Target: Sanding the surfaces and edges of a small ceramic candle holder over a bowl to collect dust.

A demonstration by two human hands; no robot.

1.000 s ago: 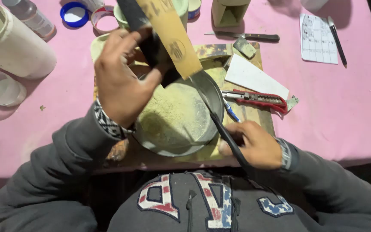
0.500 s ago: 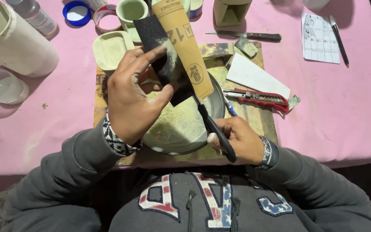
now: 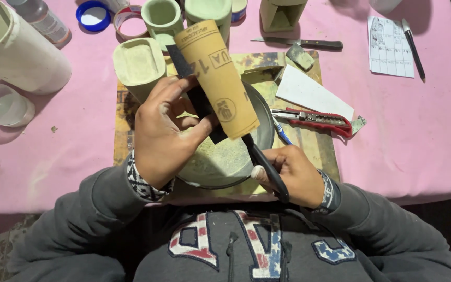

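My left hand point(image 3: 165, 133) holds up a strip of sandpaper point(image 3: 217, 78), tan printed back toward me, dark grit side behind. My right hand point(image 3: 293, 175) grips black-handled scissors point(image 3: 267, 167) whose blades meet the strip's lower end. Both are above a round metal pan point(image 3: 236, 156) dusted with pale green powder, which rests on a worn cutting board point(image 3: 309, 141) on the pink table.
Pale green cast pots point(image 3: 139, 62) stand behind the pan. A red utility knife point(image 3: 314, 119), a white card point(image 3: 314, 94) and a knife point(image 3: 298, 44) lie to the right. A white tube point(image 3: 16, 47), a clear cup point(image 3: 3, 107) and tape rolls point(image 3: 95, 14) sit left. A paper sheet point(image 3: 390, 47) and pen point(image 3: 413, 42) lie far right.
My left hand has lowered and turned the sandpaper strip toward me. My right hand has brought the scissors up to the strip's lower end. The pan's dusty inside shows less.
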